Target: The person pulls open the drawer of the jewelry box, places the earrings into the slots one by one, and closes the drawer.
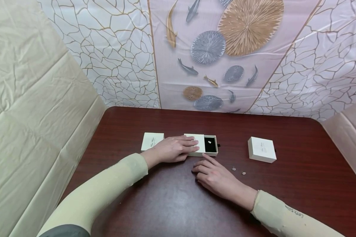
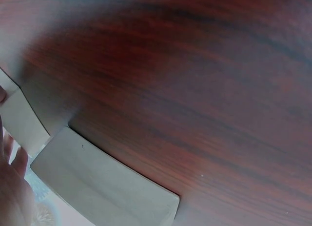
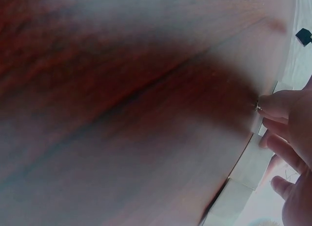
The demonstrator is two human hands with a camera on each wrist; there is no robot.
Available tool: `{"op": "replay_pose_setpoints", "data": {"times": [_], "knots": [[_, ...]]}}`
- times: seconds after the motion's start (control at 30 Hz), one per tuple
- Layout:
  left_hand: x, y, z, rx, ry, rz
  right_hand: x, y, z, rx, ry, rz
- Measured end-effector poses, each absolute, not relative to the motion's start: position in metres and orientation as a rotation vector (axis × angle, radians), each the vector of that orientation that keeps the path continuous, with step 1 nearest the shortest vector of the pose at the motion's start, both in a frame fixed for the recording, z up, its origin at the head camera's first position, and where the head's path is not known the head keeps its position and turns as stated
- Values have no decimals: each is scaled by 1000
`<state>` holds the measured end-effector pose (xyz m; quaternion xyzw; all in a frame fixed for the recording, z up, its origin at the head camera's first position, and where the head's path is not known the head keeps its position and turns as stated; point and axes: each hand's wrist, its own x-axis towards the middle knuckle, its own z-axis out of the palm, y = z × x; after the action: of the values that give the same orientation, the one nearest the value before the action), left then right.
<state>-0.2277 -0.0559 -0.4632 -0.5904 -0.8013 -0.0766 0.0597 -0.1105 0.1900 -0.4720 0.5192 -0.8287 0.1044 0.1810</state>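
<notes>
Partly beneath left hand [image 1: 174, 149]: half-open box [image 1: 201, 142]

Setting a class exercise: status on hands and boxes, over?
Left hand resting on middle box, drawer partly out. Right hand apparently pinching tiny shiny piece. Nothing seen blocking drawer tab.

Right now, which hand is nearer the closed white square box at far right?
Right. The right hand is left of the closed box; the left hand lies much farther left, on the partly open white sliding box.
</notes>
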Motion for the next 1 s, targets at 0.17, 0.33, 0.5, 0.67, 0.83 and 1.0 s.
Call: {"op": "replay_pose_setpoints", "data": {"times": [0.17, 0.33, 0.5, 0.67, 0.83, 1.0], "knots": [[-228, -56, -464, -1792, -2415, -224, -112, 190, -473, 1469, -2345, 289], [-228, -56, -465, -1792, -2403, -226, -113, 190, -472, 1461, -2356, 292], [-228, -57, -465, -1792, -2400, -244, -114, 191, -468, 1437, -2381, 315], [-228, -57, -466, -1780, -2406, -259, -116, 195, -460, 1399, -2431, 346], [-229, -57, -465, -1781, -2409, -249, -119, 200, -451, 1327, -2494, 401], [-229, -56, -464, -1789, -2410, -258, -125, 205, -443, 1251, -2519, 536]]}}
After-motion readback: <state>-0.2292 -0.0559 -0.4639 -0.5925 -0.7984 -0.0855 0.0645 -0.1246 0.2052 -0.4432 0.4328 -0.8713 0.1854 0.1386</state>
